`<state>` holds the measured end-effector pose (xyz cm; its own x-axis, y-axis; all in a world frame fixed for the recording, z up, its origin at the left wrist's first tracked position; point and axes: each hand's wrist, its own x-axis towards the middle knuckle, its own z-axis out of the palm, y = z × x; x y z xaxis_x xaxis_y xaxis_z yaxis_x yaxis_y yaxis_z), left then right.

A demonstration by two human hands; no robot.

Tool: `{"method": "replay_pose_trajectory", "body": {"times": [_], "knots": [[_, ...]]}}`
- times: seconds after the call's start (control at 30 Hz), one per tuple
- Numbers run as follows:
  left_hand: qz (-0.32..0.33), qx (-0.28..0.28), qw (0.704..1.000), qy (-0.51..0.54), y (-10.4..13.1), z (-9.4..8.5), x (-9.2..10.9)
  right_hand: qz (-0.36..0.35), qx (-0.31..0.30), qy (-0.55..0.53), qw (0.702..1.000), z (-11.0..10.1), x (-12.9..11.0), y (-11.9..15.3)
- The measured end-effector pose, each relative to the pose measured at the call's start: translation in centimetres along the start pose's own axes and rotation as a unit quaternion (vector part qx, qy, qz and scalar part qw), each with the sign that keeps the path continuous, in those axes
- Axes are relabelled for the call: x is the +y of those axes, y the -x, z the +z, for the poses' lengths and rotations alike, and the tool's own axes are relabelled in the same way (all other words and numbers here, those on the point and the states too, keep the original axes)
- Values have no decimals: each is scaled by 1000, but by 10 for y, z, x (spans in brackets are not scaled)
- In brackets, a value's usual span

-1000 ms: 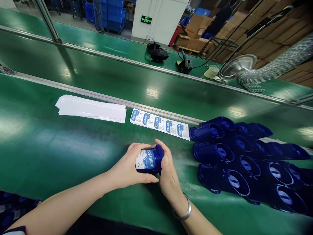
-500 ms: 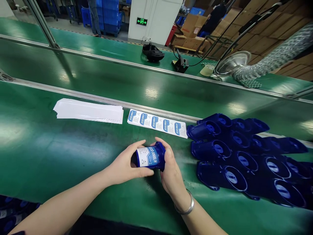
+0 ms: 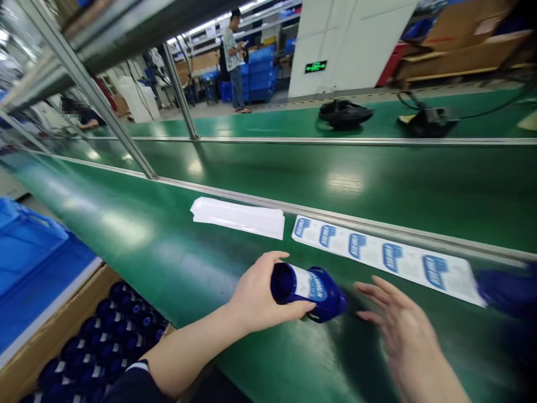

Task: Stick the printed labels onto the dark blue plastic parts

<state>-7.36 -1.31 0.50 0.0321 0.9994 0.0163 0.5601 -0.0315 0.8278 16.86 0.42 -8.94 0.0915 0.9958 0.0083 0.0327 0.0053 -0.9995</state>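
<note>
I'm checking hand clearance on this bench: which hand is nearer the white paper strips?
Left. The left hand, holding the blue housing, is just this side of the white paper strips; the right hand is well off to their right.

A person (image 3: 232, 53) stands near stacked blue crates (image 3: 260, 74).

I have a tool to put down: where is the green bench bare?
Left of the white sheets, a wide patch of green bench is bare, bordered by the silver rail, the left hand and the cardboard box. It's crowded to the right: held blue part, label sheets, right hand, blurred blue shape.
</note>
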Motion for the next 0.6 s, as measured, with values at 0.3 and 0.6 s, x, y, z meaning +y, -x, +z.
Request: {"method": "replay_pose_trajectory", "body": {"times": [0.3,0.6], "knots": [[-146,226,865,-424,16,-200,-99,-52,-71,186,979,-5,-11,3],[-155,338,802,-467,7,-267,-129,-215,-71,223,948,19,-22,1]]}}
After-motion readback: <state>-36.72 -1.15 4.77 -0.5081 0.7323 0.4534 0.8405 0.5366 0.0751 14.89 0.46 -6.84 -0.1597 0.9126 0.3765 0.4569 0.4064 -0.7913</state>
